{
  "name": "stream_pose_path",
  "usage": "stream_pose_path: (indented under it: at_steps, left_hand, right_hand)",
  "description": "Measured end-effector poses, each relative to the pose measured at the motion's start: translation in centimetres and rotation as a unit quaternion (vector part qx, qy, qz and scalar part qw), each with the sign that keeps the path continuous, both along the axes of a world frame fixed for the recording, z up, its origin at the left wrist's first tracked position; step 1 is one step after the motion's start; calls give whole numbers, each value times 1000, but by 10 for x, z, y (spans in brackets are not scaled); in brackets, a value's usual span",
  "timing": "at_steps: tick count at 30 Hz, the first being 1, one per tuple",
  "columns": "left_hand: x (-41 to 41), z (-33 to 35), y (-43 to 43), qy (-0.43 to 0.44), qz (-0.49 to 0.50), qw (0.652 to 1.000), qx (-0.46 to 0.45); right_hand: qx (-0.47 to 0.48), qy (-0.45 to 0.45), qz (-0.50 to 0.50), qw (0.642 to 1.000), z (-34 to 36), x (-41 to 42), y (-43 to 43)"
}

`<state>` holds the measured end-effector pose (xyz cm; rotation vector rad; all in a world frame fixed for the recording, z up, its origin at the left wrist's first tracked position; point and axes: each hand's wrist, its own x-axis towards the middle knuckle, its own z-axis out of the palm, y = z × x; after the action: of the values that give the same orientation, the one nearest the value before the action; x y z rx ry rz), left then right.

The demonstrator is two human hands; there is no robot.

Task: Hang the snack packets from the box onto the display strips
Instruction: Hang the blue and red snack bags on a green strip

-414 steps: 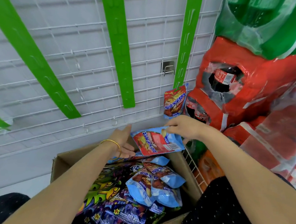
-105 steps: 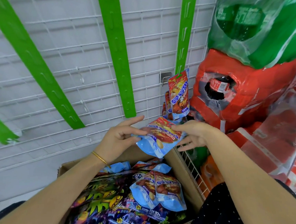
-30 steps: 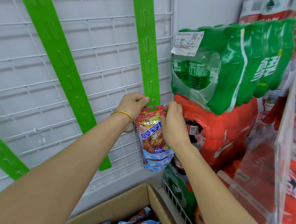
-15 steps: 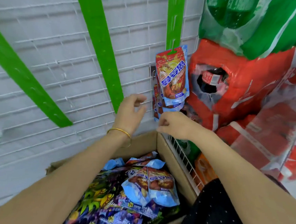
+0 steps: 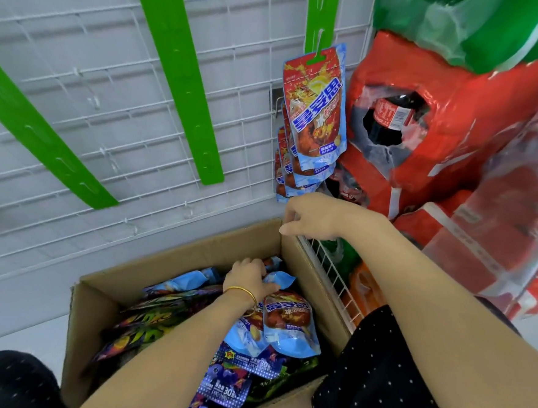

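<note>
A: While the left hand sits in the box, does it grasp a snack packet?
B: Cannot tell; packets lie right under it, tops pointing far. Farther off, the right hand hovers relaxed, empty.

My head feed reads bright and even under diffuse light whose source is out of view, and the only shadow is soft and weak, inside the cardboard box beneath the forearm and faintly behind the white wire grid. I register specular glare on the shrink-wrapped red bottle packs and a milder sheen on the top hanging snack packet, whose print remains legible. Wide-angle distortion bows the grid wires and splays the green display strips toward the frame edges, and I note slight softness on the left hand, the right hand and the right border.
</note>
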<state>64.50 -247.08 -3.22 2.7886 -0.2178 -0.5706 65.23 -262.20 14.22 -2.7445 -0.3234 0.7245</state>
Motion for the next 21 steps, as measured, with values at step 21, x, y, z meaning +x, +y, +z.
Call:
stream_pose_path:
  at_steps: [21]
  left_hand:
    - [7, 17, 2, 21, -45, 997, -56]
  right_hand:
    - [49, 83, -117, 988, -15, 8, 7]
